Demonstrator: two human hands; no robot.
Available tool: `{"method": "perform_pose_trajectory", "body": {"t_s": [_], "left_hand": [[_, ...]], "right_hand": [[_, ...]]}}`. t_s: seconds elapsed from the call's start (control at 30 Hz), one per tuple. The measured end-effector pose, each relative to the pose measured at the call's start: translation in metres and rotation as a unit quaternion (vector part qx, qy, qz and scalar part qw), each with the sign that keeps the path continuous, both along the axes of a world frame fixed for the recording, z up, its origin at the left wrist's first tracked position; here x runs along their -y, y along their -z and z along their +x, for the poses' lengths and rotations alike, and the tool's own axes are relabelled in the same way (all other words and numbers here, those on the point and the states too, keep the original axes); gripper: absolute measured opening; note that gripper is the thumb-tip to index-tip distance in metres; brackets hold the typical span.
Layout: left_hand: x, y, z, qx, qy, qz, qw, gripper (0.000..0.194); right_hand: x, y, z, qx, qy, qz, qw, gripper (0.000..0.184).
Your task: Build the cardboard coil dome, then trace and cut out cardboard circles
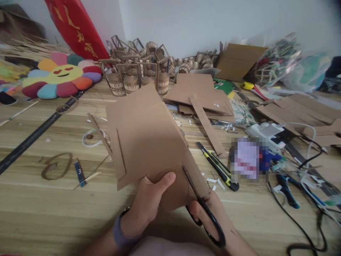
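A large piece of brown cardboard (144, 135) is gripped by my left hand (151, 195), thumb on top and fingers hidden beneath. Near that thumb a round outline is drawn on the board, and a slit or line runs close to its left edge. Black-handled scissors (213, 220) are in my right hand (202, 209), with the thumb through one loop. Their blades lie at the right side of the cardboard, by the drawn circle, and a narrow strip hangs along that edge. A wristband is on my left wrist.
A yellow-black utility knife (218, 167) lies right of the cardboard, near paper scraps. More cardboard pieces (194, 87) are stacked behind. Small lidded baskets (130, 83) stand at the back. A flower cushion (64, 74) sits left; a power strip (266, 135) and cables lie right.
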State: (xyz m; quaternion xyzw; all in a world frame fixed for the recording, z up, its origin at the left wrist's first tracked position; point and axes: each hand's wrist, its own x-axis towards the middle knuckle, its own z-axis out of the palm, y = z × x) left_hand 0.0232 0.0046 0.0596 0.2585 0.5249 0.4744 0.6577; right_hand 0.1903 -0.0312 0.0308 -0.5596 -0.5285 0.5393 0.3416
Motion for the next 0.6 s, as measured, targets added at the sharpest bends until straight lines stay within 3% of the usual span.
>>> {"method": "perform_pose_trajectory", "body": {"t_s": [0.37,0.6], "left_hand": [[0.001,0.001,-0.003,0.017,0.033,0.006,0.999,0.036],[0.003,0.006,-0.003,0.014,0.032,0.012,0.999,0.041]], "right_hand": [[-0.007,-0.014,-0.005,0.0,-0.011,0.057,0.998,0.083],[-0.009,-0.015,-0.004,0.019,-0.006,0.059,0.998,0.082]]}}
